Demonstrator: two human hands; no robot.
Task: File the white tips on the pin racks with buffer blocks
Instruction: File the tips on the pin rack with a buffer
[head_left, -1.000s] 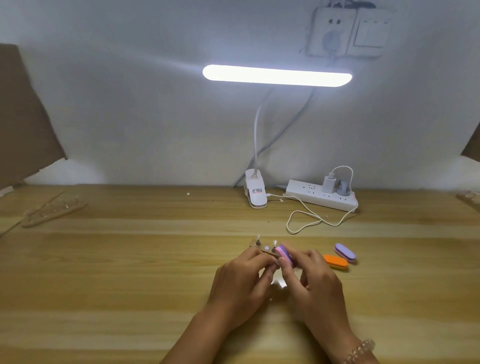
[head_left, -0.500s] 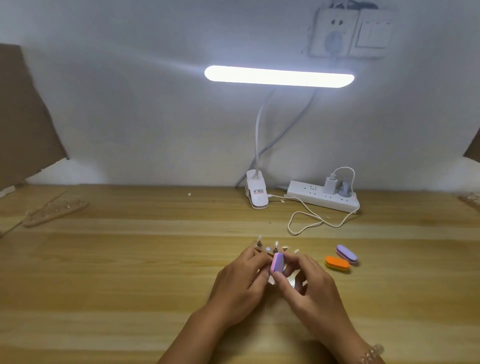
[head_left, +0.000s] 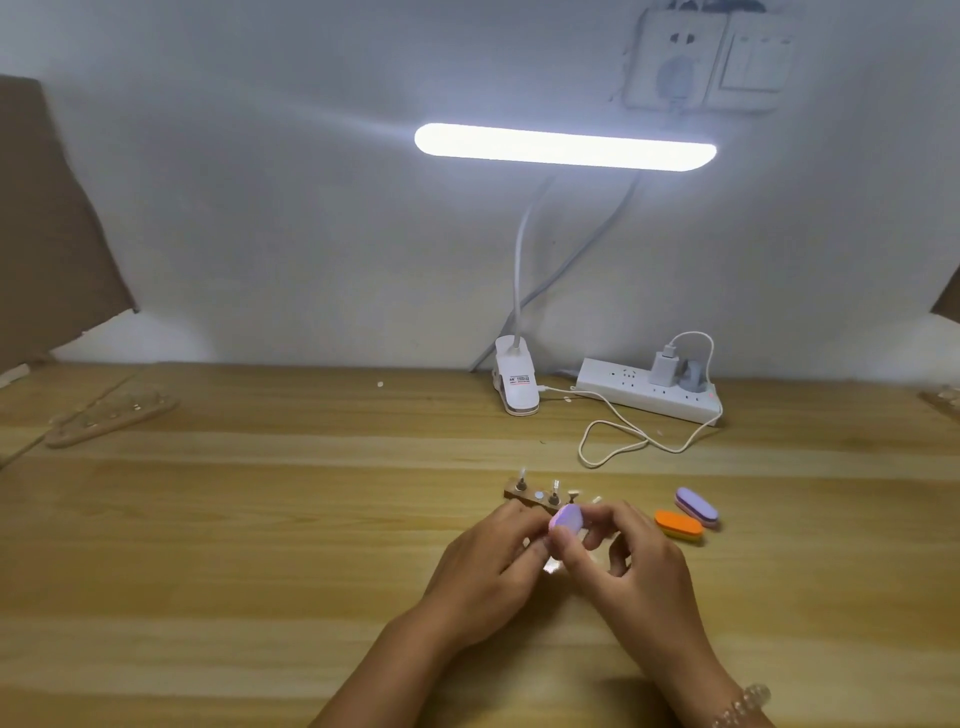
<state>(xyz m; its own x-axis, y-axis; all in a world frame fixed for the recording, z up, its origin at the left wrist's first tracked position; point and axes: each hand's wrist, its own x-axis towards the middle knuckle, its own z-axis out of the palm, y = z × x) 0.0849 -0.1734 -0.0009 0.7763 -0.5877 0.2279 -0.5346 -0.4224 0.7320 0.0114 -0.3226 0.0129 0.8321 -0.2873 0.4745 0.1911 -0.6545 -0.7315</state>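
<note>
Purple buffer block pinched in right hand; left hand grips pin rack.

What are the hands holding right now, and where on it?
The right hand pinches the pink-purple buffer block by its near end, thumb against fingers. The left hand curls at the pin rack; its exact hold cannot be told.
</note>
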